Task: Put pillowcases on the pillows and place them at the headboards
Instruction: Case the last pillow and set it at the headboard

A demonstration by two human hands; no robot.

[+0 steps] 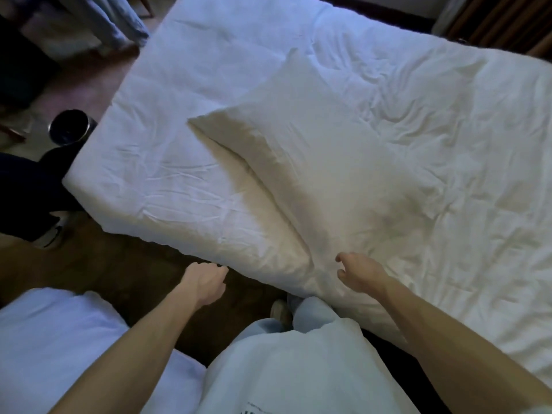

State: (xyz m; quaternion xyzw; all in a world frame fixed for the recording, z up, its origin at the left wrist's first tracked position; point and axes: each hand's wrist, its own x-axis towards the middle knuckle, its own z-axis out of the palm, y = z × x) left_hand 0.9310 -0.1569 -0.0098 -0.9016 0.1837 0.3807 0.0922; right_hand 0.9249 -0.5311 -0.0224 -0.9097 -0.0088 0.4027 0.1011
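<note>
White pillow (313, 162) on bed (454, 138), right hand (361, 273) loose, empty at pillow's near corner, left hand (206, 280) curled beside pillow, grip unclear

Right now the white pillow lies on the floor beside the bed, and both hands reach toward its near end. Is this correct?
No. The head view shows the white pillow lying on the bed, not on the floor. The left hand and right hand do reach toward its near end.
</note>
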